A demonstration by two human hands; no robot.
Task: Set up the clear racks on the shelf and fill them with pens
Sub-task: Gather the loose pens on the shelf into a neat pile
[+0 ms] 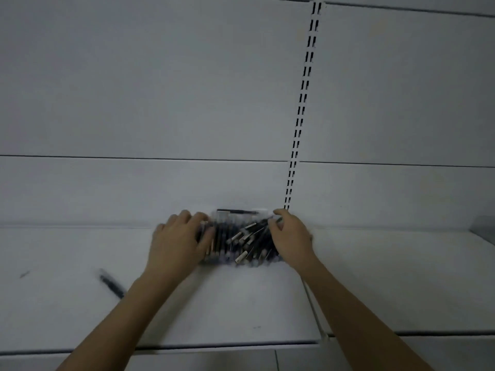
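Where the white shelf (241, 303) meets the back panel, a clear rack (241, 238) heaped with dark pens (249, 236) sits between both hands. Left hand (178, 241) lies on its 9 o'clock end, fingers spread and nearly straight; right hand (290, 236) curls over the 3 o'clock end, grip blurred. One loose pen (111, 286) lies at 8 o'clock of the rack, well apart.

A white shelf (241, 303) runs across the lower part of the view and meets a white back panel (160, 103). At the rear of the shelf, against that panel, sits a clear rack (235, 261) packed with dark pens (241, 239), some lying crooked over the others. One loose dark pen (111, 285) lies apart on the shelf to the left, blurred. A small dark mark (24, 274) shows farther left. A second shelf section (415, 277) adjoins on the right.
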